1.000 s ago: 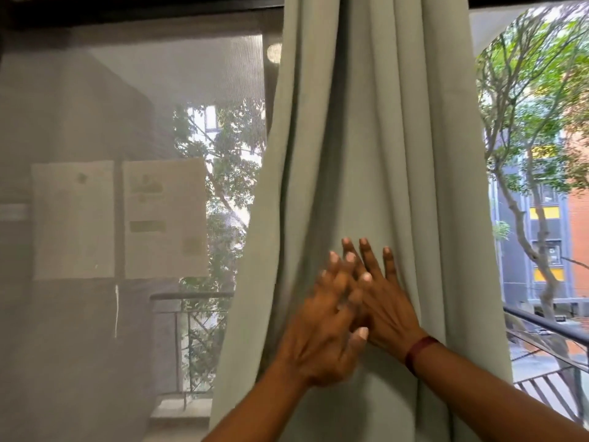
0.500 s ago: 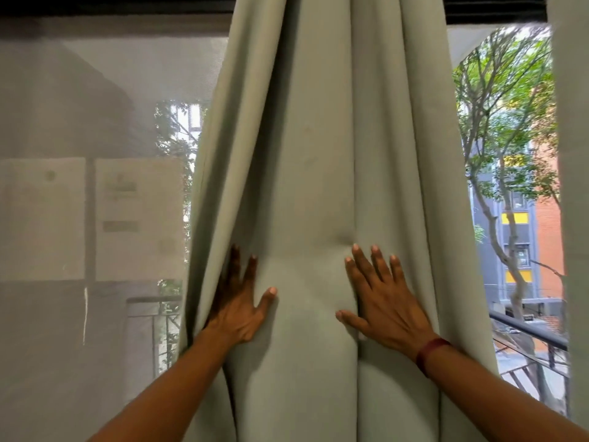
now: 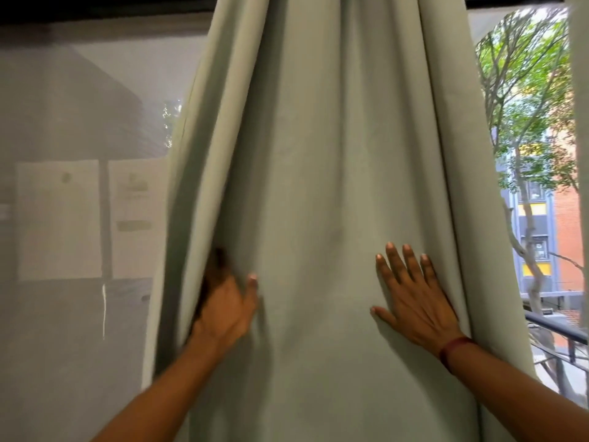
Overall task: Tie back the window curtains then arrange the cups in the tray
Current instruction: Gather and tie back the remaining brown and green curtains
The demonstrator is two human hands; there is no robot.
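Note:
A pale grey-green curtain hangs in folds and fills the middle of the view. My right hand lies flat on its right part with fingers spread and straight; a dark red band sits on that wrist. At the curtain's left edge my left hand has its fingers tucked into a fold and hidden there, while the thumb lies on the front of the cloth. No cups and no tray are in view.
A sheer mesh screen covers the window to the left, with paper sheets showing through it. To the right, open glass shows trees, a brick building and a dark railing. Another curtain edge runs down the far right.
My hands, which overlapped at the curtain's middle, have spread apart. The left hand slid to the curtain's left edge and its fingers went into a fold. The view has shifted closer.

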